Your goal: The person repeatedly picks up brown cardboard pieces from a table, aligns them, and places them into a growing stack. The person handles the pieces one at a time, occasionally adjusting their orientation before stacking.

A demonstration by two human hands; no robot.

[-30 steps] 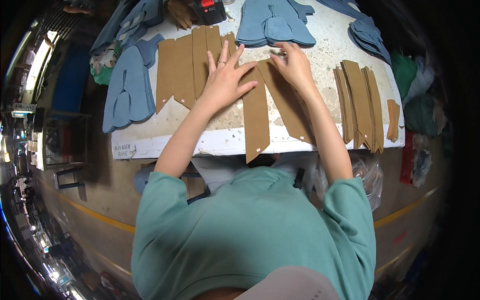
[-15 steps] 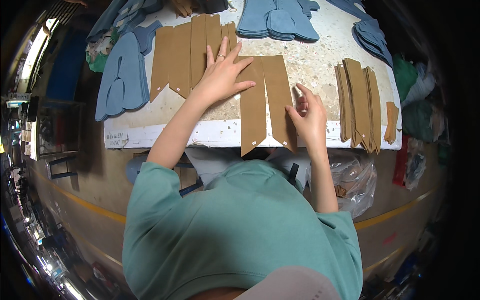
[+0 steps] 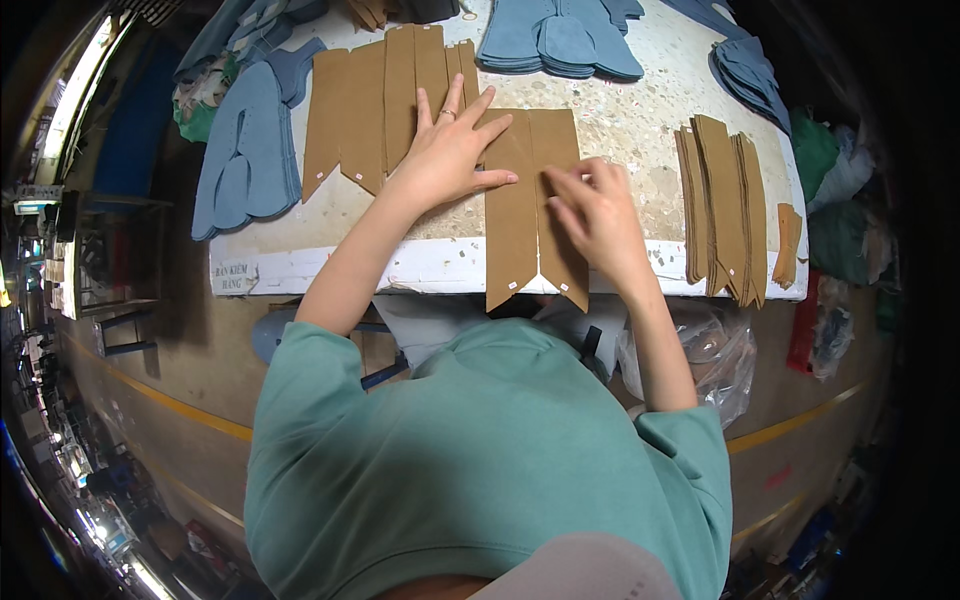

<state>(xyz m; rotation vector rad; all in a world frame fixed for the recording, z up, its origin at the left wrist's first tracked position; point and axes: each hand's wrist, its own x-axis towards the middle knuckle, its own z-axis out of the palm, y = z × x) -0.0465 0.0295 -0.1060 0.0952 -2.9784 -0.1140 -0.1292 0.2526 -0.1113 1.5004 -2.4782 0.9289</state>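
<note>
Two brown strips with notched, slanted ends and small white stickers lie side by side at the table's front edge: the left strip (image 3: 511, 230) and the right strip (image 3: 562, 230). Their lower tips hang past the edge. My left hand (image 3: 445, 155) is spread wide, its thumb resting on the left strip and its other fingers over the brown pieces behind. Just above the right strip is my right hand (image 3: 598, 205), slightly blurred, fingers bent and apart with nothing visible in them. Left of my left hand lies a row of brown pieces (image 3: 345, 110).
Blue cut pieces (image 3: 245, 160) lie at the table's left, with another blue stack (image 3: 560, 45) at the back. Layered brown strips (image 3: 715, 200) and a small orange-brown bundle (image 3: 787, 240) sit on the right. A clear plastic bag (image 3: 715, 360) is below the white table edge (image 3: 400, 268).
My right hand has moved left, from beside the right strip to over it. The right strip now lies closer against the left one, narrowing the gap. My left hand stays nearly in place.
</note>
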